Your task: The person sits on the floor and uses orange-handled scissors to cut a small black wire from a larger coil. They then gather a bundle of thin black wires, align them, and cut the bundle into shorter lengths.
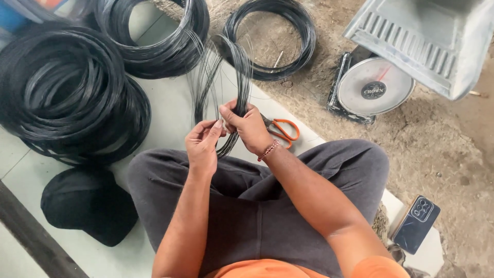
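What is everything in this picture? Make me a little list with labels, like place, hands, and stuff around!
Place: pale floor mat beside bare dirt ground
Left hand: pinches thin strands of the black wire bundle
Right hand: grip closed around the same bundle
Coils: big stacked black wire coils at the left, two more further off
Scissors: orange-handled scissors on the mat, just behind the right hand
Scale: round-dial weighing scale with metal pan on the dirt
Cap: black cap by the person's knee
Phone: dark smartphone, face down
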